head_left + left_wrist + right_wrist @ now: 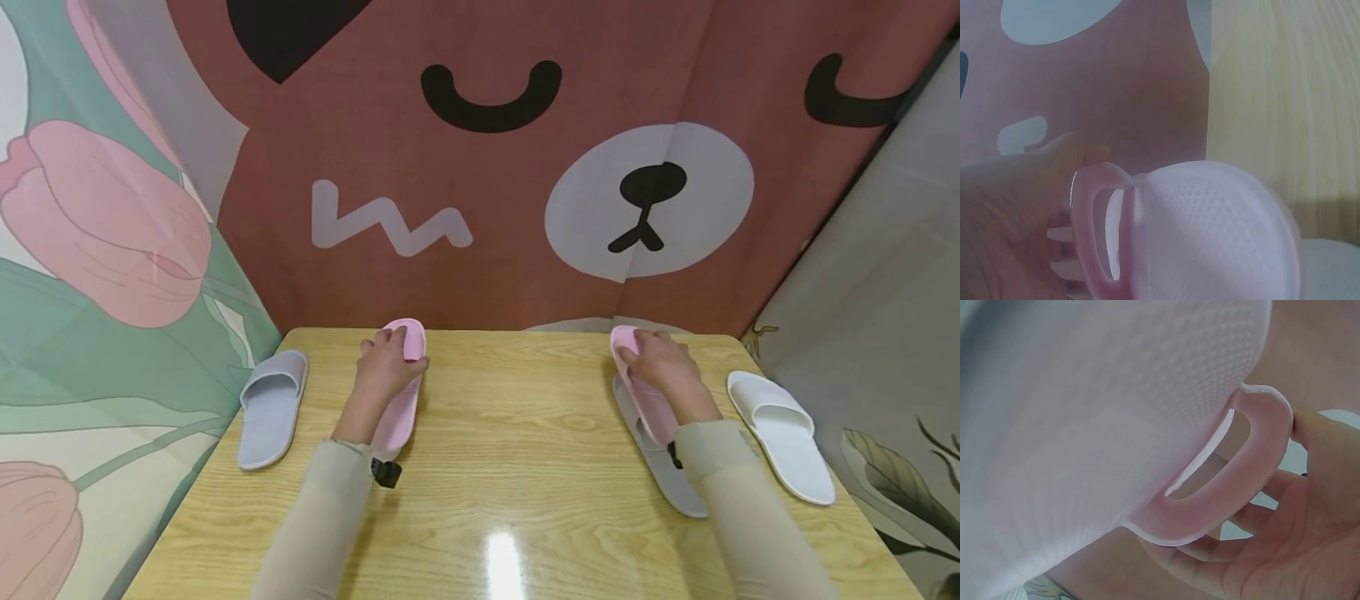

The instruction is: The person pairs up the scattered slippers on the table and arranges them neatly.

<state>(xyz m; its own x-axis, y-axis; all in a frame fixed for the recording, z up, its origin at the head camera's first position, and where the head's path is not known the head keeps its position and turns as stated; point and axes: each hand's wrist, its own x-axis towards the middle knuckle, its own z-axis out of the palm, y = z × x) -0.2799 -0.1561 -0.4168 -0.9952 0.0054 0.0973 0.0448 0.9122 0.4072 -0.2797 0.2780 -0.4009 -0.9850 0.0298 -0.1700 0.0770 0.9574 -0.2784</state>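
Observation:
My left hand (382, 367) grips a pink slipper (397, 421) by its strap, over the table's left part. In the left wrist view, the thumb and fingers curl round the strap (1094, 250) of this slipper. On the right, another pink slipper (651, 412) is held by my right hand (663, 371). Fingers of that hand wrap the pink strap (1241, 481) in the right wrist view. A grey slipper (678, 487) lies below the right pink one, partly hidden by it and by my forearm.
A light grey slipper (270, 412) lies near the table's left edge, and a white slipper (787, 442) near its right edge. Behind the wooden table (510, 450) hangs a curtain (495, 167) with a bear face. Patterned fabric (105, 225) borders the left side.

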